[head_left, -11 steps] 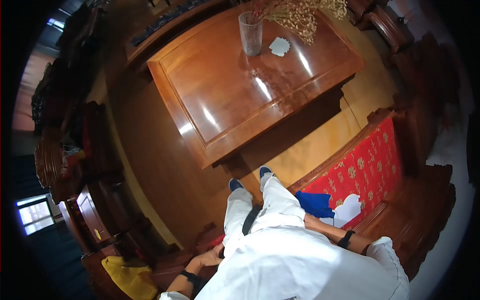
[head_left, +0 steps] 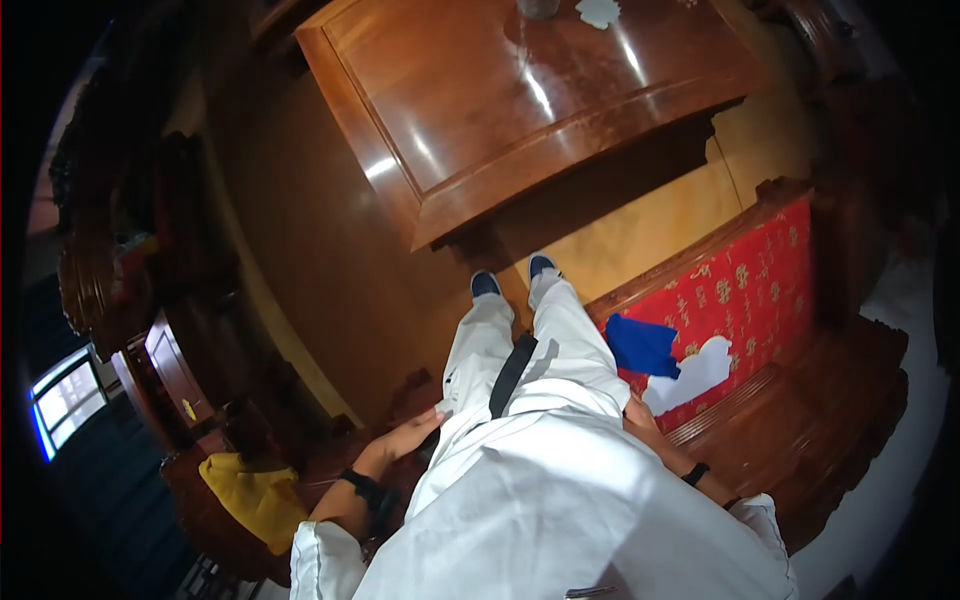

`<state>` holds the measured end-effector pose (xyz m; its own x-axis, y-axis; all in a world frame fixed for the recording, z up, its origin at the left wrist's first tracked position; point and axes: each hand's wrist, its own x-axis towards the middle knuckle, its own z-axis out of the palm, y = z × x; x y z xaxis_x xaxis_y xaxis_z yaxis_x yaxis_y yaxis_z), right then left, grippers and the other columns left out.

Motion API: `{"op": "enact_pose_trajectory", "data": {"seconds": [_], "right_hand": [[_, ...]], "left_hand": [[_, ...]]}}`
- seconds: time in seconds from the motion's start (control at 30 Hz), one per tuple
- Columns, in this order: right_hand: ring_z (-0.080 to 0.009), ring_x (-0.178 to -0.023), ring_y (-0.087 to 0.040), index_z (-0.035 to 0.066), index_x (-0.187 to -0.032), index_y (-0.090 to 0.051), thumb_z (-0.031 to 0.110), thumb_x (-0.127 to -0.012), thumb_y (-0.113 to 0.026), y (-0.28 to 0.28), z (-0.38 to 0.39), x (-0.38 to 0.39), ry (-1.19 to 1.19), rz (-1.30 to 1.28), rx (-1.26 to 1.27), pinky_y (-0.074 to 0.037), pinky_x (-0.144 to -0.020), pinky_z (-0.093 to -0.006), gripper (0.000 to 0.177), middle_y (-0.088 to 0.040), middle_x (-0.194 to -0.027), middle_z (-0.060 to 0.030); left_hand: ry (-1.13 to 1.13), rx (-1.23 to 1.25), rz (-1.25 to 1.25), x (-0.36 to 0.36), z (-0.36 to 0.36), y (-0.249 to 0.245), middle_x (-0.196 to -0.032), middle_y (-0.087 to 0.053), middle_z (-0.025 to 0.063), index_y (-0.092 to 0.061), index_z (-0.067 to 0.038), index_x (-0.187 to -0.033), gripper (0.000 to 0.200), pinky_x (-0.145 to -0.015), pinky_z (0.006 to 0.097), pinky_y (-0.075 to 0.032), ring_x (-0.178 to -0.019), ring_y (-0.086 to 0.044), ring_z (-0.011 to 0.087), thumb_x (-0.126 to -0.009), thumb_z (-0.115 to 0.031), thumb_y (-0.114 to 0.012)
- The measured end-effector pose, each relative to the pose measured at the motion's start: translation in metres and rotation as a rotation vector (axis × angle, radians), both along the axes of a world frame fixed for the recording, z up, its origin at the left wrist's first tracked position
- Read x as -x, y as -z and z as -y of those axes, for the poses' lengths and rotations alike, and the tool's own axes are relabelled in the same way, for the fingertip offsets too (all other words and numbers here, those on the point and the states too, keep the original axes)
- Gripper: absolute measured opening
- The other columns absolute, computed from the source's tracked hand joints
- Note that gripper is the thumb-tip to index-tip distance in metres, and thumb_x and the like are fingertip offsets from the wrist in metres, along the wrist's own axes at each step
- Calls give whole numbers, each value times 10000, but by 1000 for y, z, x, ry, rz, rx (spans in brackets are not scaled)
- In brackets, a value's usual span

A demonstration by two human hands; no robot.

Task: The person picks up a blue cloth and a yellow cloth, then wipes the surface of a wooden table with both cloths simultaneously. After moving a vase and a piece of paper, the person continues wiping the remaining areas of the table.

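My left hand (head_left: 412, 434) is beside my left hip, its fingers stretched out against the side of the white trousers (head_left: 480, 350); I see nothing held in it. On the other side, my right hand (head_left: 638, 412) is at my right hip, partly covered by the white shirt (head_left: 560, 500), and its fingers are too hidden to read. Near it on the red patterned seat (head_left: 770, 280) lie a blue cloth (head_left: 642, 345) and a white cut-out shape (head_left: 695, 378). A black strap (head_left: 512, 375) hangs down the front of the trousers.
Ahead stands a glossy wooden table (head_left: 450, 110) with a glass vase (head_left: 538, 8) and a small white piece (head_left: 598, 12) at its far side. A yellow cloth (head_left: 258, 498) drapes over wooden furniture at the lower left. Dark shoes (head_left: 541, 264) are on the floor.
The view has tilted down, so the table sits higher and most of the vase is out of frame. My left hand has moved up in the picture, its fingers more visible.
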<state>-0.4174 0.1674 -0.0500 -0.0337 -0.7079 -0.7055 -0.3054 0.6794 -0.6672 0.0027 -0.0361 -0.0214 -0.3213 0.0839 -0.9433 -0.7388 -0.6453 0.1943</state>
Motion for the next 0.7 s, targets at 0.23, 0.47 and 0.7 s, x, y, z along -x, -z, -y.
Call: {"op": "enact_pose_trajectory", "data": {"seconds": [0.23,0.47,0.7], "right_hand": [[-457,-1192,-591,18,-1319,-584,15,-860,-591,-18,-42,-62,142,-143,183,-507,-997,-438,459,-579,-1335,-260],[-353,-911,-667,-5,-942,-613,161,-850,-662,-4,-89,-110,3,-239,75,-553,-748,-437,196,-639,-1023,-181],[-290,-729,-691,4,-882,-682,32,-879,-636,38,-96,-92,951,-333,205,-539,-657,-367,55,-685,-797,-152]], "left_hand": [[476,417,270,-51,-25,40,-1386,-587,188,-480,36,-1452,626,-1097,358,-418,-1299,-540,247,-1080,-466,-439],[-344,-61,62,-33,8,22,-1386,-596,111,-359,-37,-1551,546,-1027,316,-471,-1197,-593,191,-1049,-134,-552],[350,498,-52,-89,39,55,-1356,-604,100,-393,-38,-1513,523,-1026,304,-450,-1207,-562,175,-1027,-95,-576]]}}
